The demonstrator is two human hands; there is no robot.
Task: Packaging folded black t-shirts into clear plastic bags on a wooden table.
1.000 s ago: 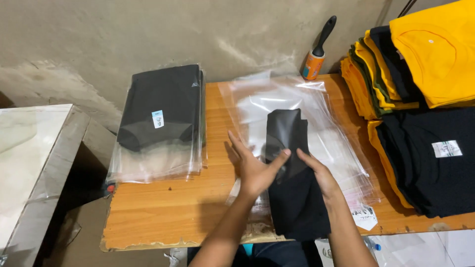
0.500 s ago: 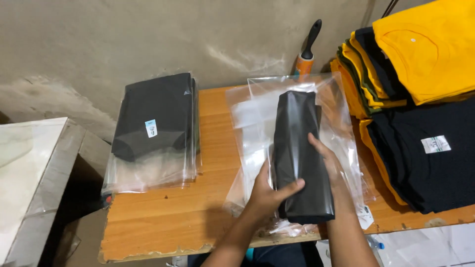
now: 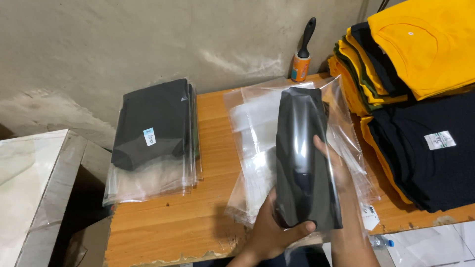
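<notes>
Both our hands, left hand [image 3: 269,232] and right hand [image 3: 336,170], grasp the folded black garment [image 3: 304,158]: soft, light, slippery in its clear plastic bag [image 3: 252,123]; best held mid-fold.

A rough plastered wall [image 3: 148,44], grey-beige with pale scuffed patches, fills the frame from nine o'clock across to one o'clock. Below it stands a wooden table [image 3: 213,123] with an orange-brown top, running from the centre toward five o'clock; its near edge at six o'clock is chipped. At eight o'clock sits a pale, glossy marbled slab [image 3: 24,188] with a grey rim, just beside the table's left end. A strip of white tiled floor [image 3: 435,247] shows at five o'clock. The light is soft and even, without hard shadows.
</notes>
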